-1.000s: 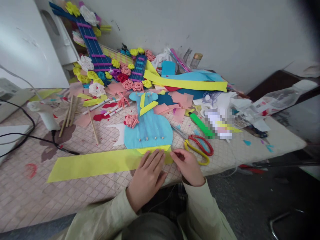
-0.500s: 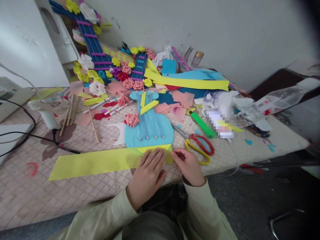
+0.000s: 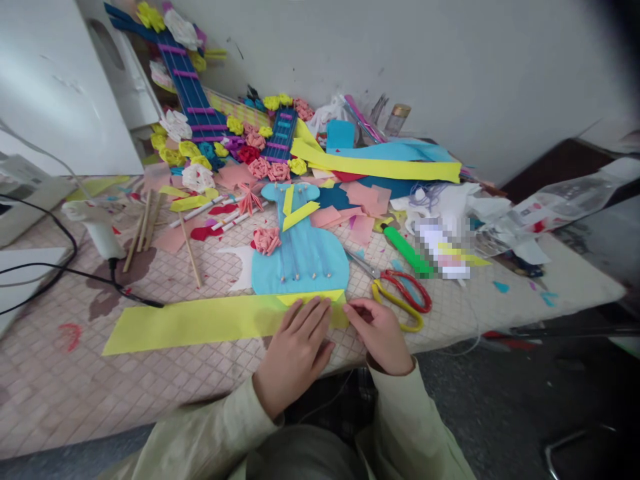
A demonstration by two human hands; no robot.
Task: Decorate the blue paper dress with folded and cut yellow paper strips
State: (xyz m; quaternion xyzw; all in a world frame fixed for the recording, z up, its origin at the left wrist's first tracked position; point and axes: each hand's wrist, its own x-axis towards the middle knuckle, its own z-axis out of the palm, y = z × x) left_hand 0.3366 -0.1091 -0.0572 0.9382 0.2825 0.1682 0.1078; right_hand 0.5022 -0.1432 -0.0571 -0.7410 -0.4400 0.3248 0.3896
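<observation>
A long yellow paper strip (image 3: 190,323) lies across the near part of the table, its right end folded into a triangle. My left hand (image 3: 295,353) lies flat on that folded end, fingers stretched out and pressing it down. My right hand (image 3: 380,333) is beside it, its fingers curled and pinching the strip's right tip. Just behind the fold sits a light blue paper guitar body (image 3: 300,257) with a pink paper rose (image 3: 266,240) and yellow bits stuck on it.
Red and yellow scissors (image 3: 400,293) and a green marker (image 3: 407,252) lie right of my hands. A glue gun (image 3: 97,227) with a black cable, wooden sticks (image 3: 190,250), paper flowers, a blue paper guitar neck (image 3: 183,73) and coloured sheets crowd the back.
My hands stay on the folded end of the yellow strip. The view has shifted slightly to the left; nothing else has moved.
</observation>
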